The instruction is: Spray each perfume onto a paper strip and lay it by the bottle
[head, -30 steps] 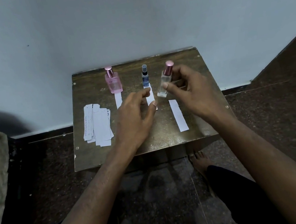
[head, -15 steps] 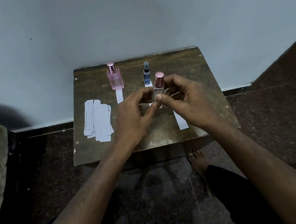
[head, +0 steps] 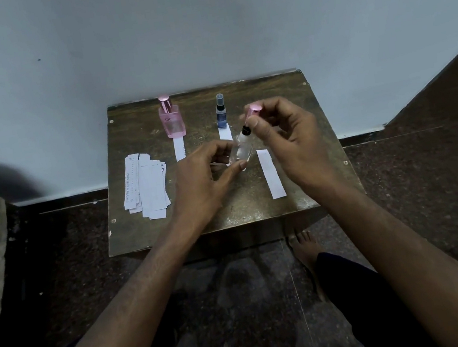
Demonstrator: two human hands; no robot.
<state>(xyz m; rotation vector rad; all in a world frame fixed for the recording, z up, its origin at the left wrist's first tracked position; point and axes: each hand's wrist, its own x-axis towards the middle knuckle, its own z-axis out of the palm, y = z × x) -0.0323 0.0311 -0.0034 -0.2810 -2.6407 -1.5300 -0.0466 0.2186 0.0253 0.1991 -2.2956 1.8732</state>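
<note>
Two hands raised mid-worktop (head: 300,201): left hand (head: 205,182) gripping clear bottle (head: 241,152), right hand (head: 284,135) pinching pink cap (head: 252,110) just above. Loose strip (head: 271,173) lying near right edge.

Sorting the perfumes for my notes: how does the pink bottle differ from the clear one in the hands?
The pink bottle stands capped on the table; the clear bottle is tilted in the left hand, its pink cap lifted off by the right hand. The pink bottle looks tinted and wider, the clear one colourless. Both caps are pink.
</note>
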